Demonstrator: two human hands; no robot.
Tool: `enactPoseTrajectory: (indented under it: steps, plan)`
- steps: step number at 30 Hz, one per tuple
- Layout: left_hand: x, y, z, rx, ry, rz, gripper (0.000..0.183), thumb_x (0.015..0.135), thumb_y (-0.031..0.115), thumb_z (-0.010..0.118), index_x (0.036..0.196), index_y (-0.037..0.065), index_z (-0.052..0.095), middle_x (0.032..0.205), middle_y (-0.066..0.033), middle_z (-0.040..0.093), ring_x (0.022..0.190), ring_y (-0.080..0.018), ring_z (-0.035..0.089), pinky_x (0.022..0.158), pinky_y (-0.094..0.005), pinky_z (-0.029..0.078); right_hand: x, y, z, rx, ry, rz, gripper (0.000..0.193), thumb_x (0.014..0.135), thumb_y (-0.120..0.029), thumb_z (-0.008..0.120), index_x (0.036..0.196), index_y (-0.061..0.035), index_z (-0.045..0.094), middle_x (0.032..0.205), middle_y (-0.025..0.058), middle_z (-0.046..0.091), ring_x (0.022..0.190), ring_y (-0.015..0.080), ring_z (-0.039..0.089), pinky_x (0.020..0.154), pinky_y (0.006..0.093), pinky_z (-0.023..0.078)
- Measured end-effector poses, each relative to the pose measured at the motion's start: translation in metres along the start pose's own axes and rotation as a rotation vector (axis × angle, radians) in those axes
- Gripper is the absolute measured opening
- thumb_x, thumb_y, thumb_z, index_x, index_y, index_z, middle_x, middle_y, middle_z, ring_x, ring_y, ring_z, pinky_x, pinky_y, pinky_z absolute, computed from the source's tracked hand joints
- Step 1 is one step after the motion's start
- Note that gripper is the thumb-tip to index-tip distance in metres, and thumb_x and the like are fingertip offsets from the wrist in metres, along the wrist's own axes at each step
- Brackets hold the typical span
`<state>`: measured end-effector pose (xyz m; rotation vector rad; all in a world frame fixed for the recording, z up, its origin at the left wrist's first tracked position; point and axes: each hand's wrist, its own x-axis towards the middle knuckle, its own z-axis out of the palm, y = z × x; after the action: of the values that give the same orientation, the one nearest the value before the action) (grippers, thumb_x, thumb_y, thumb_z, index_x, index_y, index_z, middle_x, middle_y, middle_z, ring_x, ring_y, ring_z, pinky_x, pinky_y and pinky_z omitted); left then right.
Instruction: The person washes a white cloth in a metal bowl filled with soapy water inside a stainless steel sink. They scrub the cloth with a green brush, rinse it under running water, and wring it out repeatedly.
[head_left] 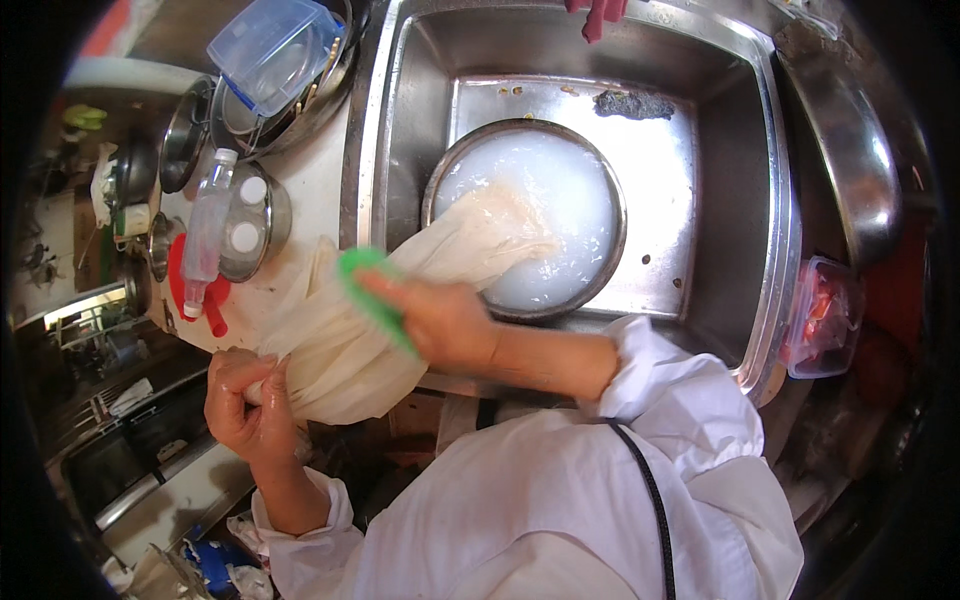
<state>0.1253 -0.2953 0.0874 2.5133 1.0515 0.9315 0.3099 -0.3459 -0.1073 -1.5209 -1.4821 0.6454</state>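
A wet cream-coloured cloth (470, 240) is stretched from a round metal basin (622, 215) over the sink's left edge toward me. Its far end lies in the cloudy, soapy water (550, 185) in the basin. My left hand (240, 400) is closed round the cloth's near end, at the lower left. In my right hand (450, 322) is a green scrubbing brush (372, 298), smeared by motion, pressed against or held just over the middle of the cloth. The brush's underside is hidden.
The basin stands in a steel sink (720, 190) with a dark scrap of scouring pad (634, 104) at its back. On the left counter are a clear bottle (208, 225), a metal pot (270, 225) and a plastic container (270, 60). A lidded tub (825, 318) sits right.
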Motion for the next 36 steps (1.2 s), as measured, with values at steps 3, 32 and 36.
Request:
enactPoseTrajectory:
  steps: [3,32,36]
  plan:
    - [0.003,-0.002,-0.008,0.051,0.015,0.014,0.018,0.063,-0.013,0.063,0.071,0.000,0.052,0.066,-0.0069,0.051,0.060,-0.0154,0.044,0.058,-0.0247,0.036,-0.001,0.017,0.008,-0.307,-0.294,0.064,0.066,0.071,-0.006,0.052,0.130,-0.0257,0.030,0.073,0.0107,0.059,0.055,0.0277,0.057,0.045,0.0391,0.043]
    - [0.000,-0.048,-0.038,0.059,0.166,-0.371,0.011,0.075,0.001,0.064,0.077,0.004,0.053,0.075,0.0037,0.050,0.069,-0.0037,0.043,0.064,-0.0157,0.036,-0.052,0.163,0.021,0.956,-0.101,1.261,0.016,0.084,-0.014,0.049,0.077,-0.0041,0.059,0.061,0.0067,0.056,0.038,0.0103,0.045,0.031,0.0239,0.031]
    - [-0.008,-0.054,-0.045,0.116,0.168,-0.410,0.011,0.075,0.002,0.065,0.077,0.004,0.054,0.075,0.0041,0.051,0.069,-0.0035,0.043,0.064,-0.0159,0.037,-0.043,0.151,-0.045,1.018,0.090,1.180,0.018,0.086,-0.016,0.047,0.090,-0.0035,0.059,0.077,0.0096,0.061,0.063,0.0145,0.059,0.053,0.0261,0.048]
